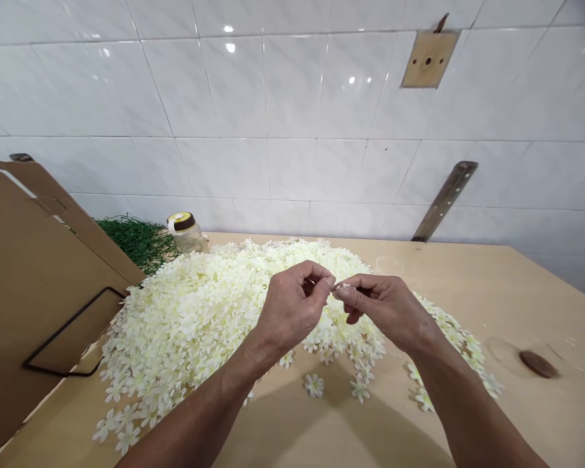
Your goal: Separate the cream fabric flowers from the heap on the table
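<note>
My left hand and my right hand meet fingertip to fingertip above the table, both closed in a pinch. A tiny whitish bit shows at the right thumb and forefinger; it is too small to name. Whatever the left fingertips pinch is hidden. Behind and below the hands spreads a big heap of white artificial flowers with pale yellow-green centres. One loose flower lies on the table under the hands, and a smaller row of flowers curves past my right forearm.
A clear bottle with a brown and yellow lid stands behind the heap, beside green artificial grass. Cardboard and a black wire frame border the left. A brown round object lies right. A metal bracket is against the tiled wall.
</note>
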The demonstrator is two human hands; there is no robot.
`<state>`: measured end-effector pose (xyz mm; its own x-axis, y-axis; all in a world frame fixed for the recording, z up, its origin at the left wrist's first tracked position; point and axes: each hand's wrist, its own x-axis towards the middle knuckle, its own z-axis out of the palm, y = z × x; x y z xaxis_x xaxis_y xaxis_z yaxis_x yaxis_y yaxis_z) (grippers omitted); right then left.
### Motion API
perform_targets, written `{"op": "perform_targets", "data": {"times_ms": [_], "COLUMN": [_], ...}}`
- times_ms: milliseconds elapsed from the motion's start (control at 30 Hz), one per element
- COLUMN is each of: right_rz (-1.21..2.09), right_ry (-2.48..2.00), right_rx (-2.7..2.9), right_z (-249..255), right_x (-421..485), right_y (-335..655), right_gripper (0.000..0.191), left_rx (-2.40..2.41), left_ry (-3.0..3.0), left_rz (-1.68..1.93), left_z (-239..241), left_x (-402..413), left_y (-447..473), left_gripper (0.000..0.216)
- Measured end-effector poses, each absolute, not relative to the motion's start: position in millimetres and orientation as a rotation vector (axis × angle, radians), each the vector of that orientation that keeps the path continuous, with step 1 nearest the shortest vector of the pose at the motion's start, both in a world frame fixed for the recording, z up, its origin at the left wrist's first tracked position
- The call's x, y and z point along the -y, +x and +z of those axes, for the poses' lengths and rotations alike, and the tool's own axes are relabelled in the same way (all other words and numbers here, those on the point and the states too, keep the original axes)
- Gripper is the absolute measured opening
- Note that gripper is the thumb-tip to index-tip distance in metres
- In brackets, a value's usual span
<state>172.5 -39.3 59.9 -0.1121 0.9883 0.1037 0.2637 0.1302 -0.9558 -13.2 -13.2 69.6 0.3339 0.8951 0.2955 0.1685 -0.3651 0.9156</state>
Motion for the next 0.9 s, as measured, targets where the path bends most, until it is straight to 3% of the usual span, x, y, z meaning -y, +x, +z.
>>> {"op": "perform_targets", "data": {"times_ms": [600,900], "right_rz": [1.127,1.095], "right_ry": [-1.15,-1.154], "right_rx": [1.391,1.278], "right_z": [56.0,57.1], "right_x": [36.8,35.8], "right_y": [173.4,172.3], "right_gripper": [0.038,0.026], "left_rx": [-0.977,-0.979], "left_ry": [1.705,1.711], "left_rz": [1.192,1.196], "left_z": [75.9,80.1], "left_x": [8.3,8.8], "left_y": [-20.7,-23.4], "left_gripper": [0.015,0.016]}}
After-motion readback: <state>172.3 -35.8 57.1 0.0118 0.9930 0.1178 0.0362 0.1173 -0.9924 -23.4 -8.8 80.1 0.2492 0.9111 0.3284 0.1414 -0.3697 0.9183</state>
